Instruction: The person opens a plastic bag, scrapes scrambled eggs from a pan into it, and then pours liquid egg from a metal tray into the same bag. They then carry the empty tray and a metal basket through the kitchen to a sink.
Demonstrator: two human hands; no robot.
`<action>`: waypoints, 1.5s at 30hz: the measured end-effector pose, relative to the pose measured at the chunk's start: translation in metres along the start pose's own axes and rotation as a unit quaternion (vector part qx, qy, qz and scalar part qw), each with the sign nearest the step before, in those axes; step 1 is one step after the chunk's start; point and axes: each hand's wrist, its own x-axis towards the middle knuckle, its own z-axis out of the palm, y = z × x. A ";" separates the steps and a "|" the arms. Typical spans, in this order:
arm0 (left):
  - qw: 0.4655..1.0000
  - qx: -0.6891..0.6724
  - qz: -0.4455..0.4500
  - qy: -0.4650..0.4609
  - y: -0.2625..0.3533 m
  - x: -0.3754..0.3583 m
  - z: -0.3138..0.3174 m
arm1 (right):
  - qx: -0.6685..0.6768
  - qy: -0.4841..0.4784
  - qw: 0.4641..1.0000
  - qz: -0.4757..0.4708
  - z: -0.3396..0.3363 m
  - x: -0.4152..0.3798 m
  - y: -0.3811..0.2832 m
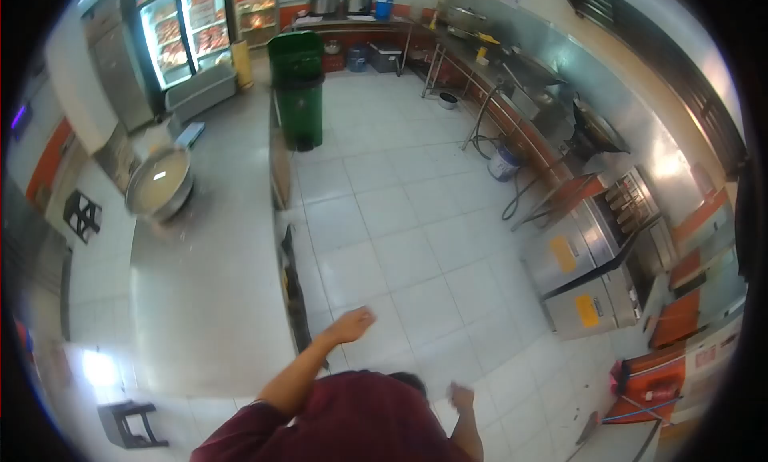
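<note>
My left hand (352, 326) is out in front of my body, over the floor tiles beside the long steel table (216, 302). Its fingers are curled in, and nothing shows in them. Lower and to the right, my right hand (462, 396) hangs near my side, above the floor. It is blurred, so its fingers cannot be made out, and I see no object with it. Neither hand touches the table. At the table's far left edge stands a large metal bowl (162, 186) with pale, cloudy liquid inside.
A tall green bin (299, 102) stands at the table's far end. Along the right are fryers (580, 262), a wok (596, 130), hoses and a bucket (504, 162). Glass-door fridges (186, 30) are at the back left. Stools (132, 424) stand left; white tiled floor (400, 222) runs between.
</note>
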 end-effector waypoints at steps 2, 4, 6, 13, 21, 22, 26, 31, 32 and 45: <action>0.997 0.032 0.061 -0.017 0.027 0.108 0.009 | -0.025 -0.097 0.993 -0.059 0.104 -0.018 0.027; 0.994 0.049 0.047 -0.086 0.041 0.201 0.007 | 0.122 -0.242 0.960 0.074 0.054 0.034 -0.002; 0.990 0.081 0.022 -0.115 -0.018 0.297 0.025 | 0.220 -0.271 0.922 0.167 0.009 0.123 -0.004; 0.896 -0.322 -0.294 -0.081 -0.126 0.350 -0.041 | 0.264 -0.271 0.899 0.222 -0.145 0.433 0.060; 0.691 -0.548 -0.372 0.291 -0.124 0.518 -0.138 | -0.136 -0.113 0.978 -0.114 -0.325 0.988 0.242; 0.716 -0.491 -0.380 0.320 -0.176 0.540 -0.140 | -0.197 0.037 0.965 -0.171 -0.452 1.024 0.193; 0.728 -0.357 -0.552 0.194 -0.144 0.690 -0.192 | 0.639 0.192 0.738 0.100 -0.657 1.146 0.074; 0.798 -0.243 -0.549 0.042 -0.093 0.958 -0.278 | -0.026 -0.076 0.997 -0.008 -0.499 1.242 0.071; 0.815 -0.238 -0.526 0.047 -0.081 1.021 -0.301 | 0.061 -0.199 0.975 0.073 -0.486 1.236 0.064; 0.856 -0.372 -0.338 0.123 -0.009 1.534 -0.519 | 0.209 -0.312 0.927 0.012 -0.652 1.677 0.104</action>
